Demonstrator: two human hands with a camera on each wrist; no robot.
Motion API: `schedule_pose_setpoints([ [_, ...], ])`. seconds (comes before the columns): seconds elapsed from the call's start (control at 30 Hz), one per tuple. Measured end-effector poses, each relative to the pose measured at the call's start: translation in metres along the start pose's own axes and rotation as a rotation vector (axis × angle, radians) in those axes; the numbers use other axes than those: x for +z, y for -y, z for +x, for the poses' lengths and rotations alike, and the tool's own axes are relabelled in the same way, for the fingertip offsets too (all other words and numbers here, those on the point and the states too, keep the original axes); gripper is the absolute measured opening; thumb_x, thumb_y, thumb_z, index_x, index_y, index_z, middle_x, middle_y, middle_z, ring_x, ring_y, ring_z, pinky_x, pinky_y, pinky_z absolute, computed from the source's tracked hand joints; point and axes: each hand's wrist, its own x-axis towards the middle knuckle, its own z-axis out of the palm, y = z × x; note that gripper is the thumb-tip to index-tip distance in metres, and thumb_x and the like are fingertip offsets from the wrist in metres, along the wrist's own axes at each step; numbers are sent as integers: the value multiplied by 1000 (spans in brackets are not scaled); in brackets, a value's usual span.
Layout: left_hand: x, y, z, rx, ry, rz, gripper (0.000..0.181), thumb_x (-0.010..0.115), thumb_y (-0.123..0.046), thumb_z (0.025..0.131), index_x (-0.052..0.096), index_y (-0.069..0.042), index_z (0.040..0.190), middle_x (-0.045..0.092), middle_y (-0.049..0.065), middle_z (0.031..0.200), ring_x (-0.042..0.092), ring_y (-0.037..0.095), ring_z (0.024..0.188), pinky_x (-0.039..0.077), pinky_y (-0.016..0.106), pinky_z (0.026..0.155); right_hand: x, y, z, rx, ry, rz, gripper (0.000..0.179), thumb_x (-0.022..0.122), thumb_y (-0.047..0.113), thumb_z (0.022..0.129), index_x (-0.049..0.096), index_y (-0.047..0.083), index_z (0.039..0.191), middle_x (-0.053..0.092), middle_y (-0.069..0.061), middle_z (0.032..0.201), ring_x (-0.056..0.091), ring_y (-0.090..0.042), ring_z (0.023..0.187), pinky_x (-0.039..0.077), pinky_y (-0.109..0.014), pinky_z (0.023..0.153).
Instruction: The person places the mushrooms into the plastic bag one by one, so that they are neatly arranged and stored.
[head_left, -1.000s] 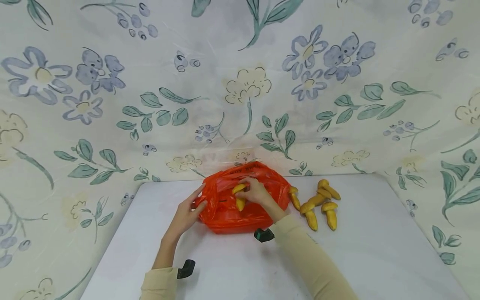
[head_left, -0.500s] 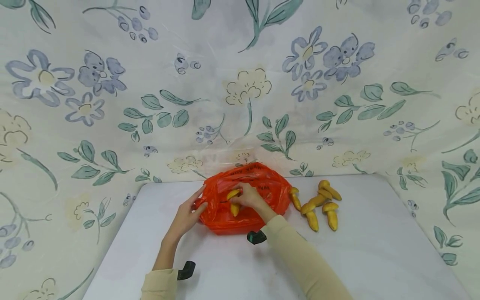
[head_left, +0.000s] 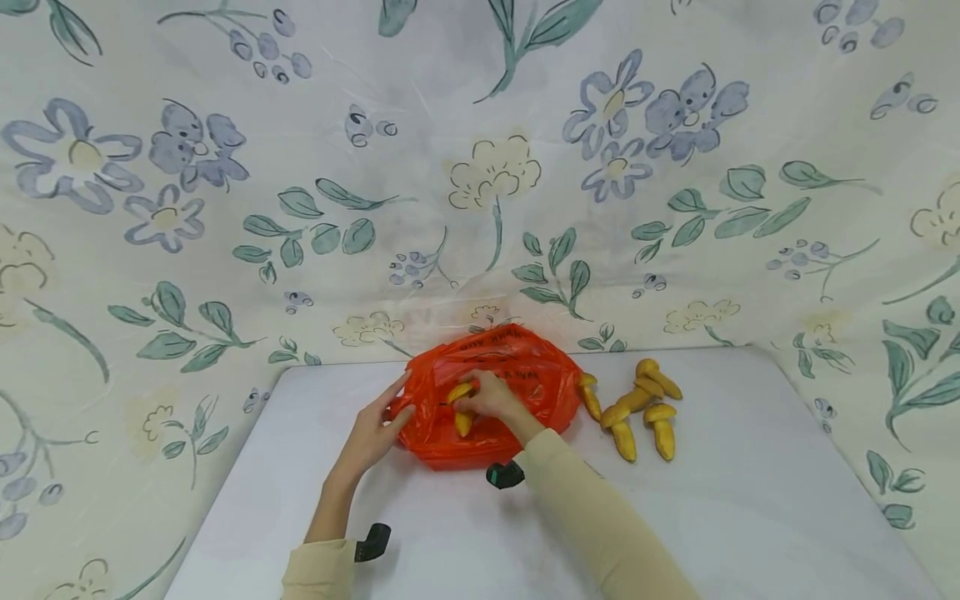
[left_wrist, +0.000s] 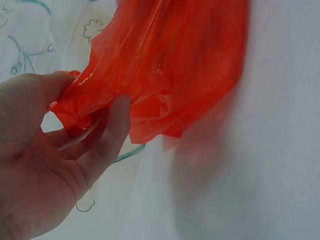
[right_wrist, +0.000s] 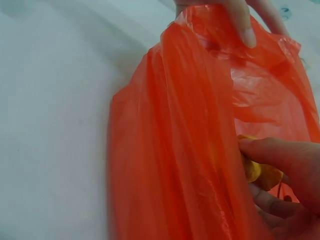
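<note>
- The floral cloth [head_left: 498,250] filled the upper part of the head view and ran down both sides.
- The white desk [head_left: 750,508] spread across the lower part of the frame.
- The red plastic bag [head_left: 487,446] sat on the desk just below the frame's middle, its mouth gaping.
- The left hand [head_left: 373,429], left of centre, had its grip on the bag's left edge, thumb and fingers with the film between them, which seemed meant to hold the mouth apart.
- The right hand [head_left: 487,396], near the middle, reached into the mouth, its grip clamped on one mushroom.
- Several yellow mushrooms [head_left: 624,443] lay right of centre, one of them right by the bag's side.
- The held mushroom [head_left: 463,423] was within the bag's mouth, not yet released; the step in hand looked like bagging it. The next move, by that reading, called for lowering it, parting the right fingers and withdrawing without snagging the thin film, while the left grip kept the rim steady.
</note>
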Motion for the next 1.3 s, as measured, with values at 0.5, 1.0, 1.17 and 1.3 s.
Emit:
schedule_pose_setpoints([
  [0.5,-1,0,-2,8,1,-20,61,58,-22,99,33,-31,153,52,18,144,62,31,104,61,28,71,8,4,4,-7,-18,-63,51,76,14,86,55,8,132,60,-12,122,57,-25,100,56,-39,94],
  [1.0,0,1,-1,8,7,-10,62,59,-22,99,32,-31,153,51,17,146,61,30,105,61,29,71,9,-2,5,12,10,-56,56,76,12,85,51,10,136,58,-12,127,54,-27,109,49,-45,105],
  [1.17,0,1,-1,12,7,-14,61,59,-21,99,33,-31,153,52,17,144,62,29,103,60,27,70,7,-4,5,10,23,-39,56,76,13,85,51,10,135,59,-12,126,56,-27,107,51,-44,102],
  [1.3,-1,3,-1,17,0,-10,61,59,-21,99,33,-30,153,54,18,142,62,28,101,60,26,68,4,-7,4,29,18,-31,57,77,17,84,51,11,134,60,-11,125,56,-27,107,51,-45,102],
])
